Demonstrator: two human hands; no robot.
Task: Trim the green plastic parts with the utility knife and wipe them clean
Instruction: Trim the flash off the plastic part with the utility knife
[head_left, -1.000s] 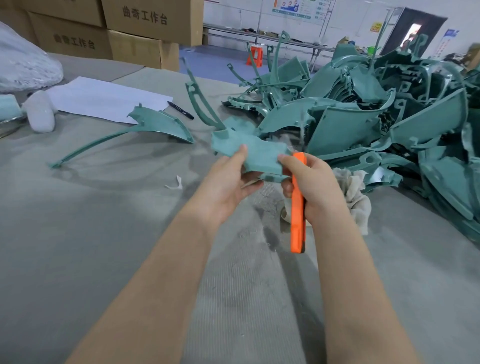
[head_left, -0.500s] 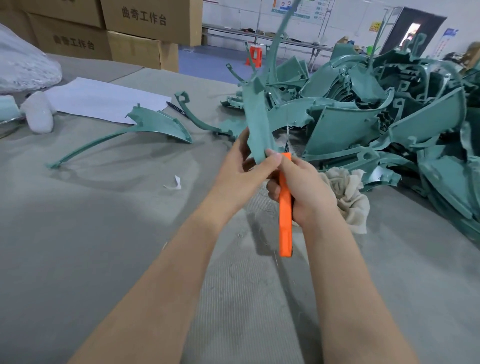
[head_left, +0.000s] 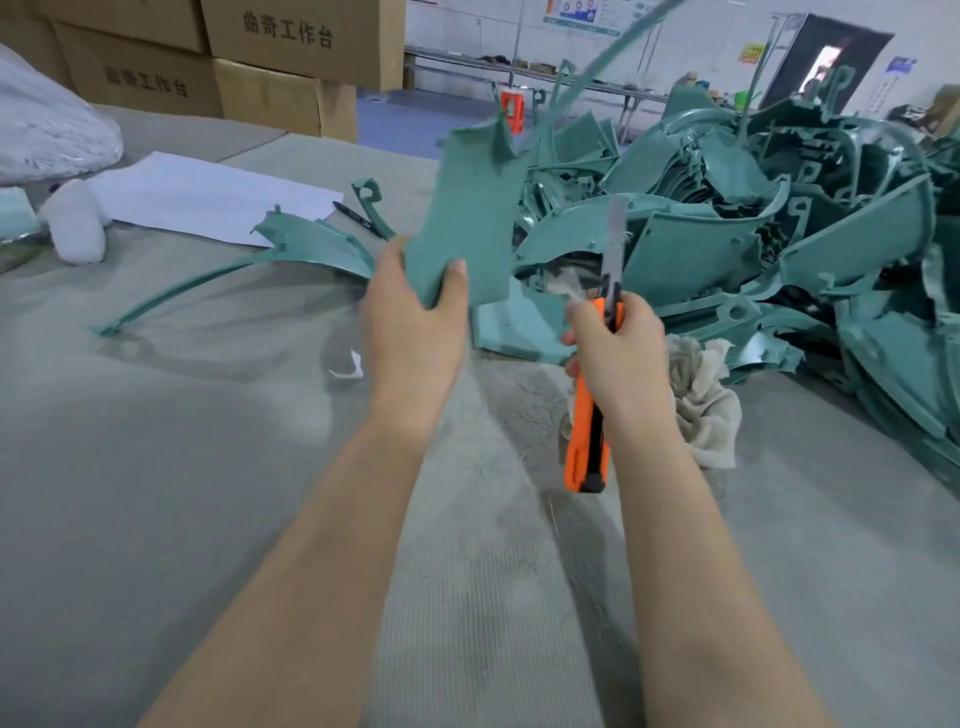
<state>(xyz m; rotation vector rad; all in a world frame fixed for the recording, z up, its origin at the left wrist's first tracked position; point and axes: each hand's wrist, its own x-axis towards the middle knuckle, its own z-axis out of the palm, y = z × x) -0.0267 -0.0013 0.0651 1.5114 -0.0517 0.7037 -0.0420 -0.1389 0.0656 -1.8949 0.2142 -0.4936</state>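
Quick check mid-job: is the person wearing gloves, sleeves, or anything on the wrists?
No. The left hand and right hand are bare: no gloves, and no rings show. The left forearm and right forearm are uncovered down to the frame's bottom edge, with no sleeve, watch or wristband in view.

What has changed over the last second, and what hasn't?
The left hand has lifted the green part it grips and turned it from lying flat to standing upright. The right hand, gripping the utility knife, has drawn away from the part and now sits to its right, with the blade pointing up. The pile of green parts, the rag, the loose curved part and the paper have not moved.
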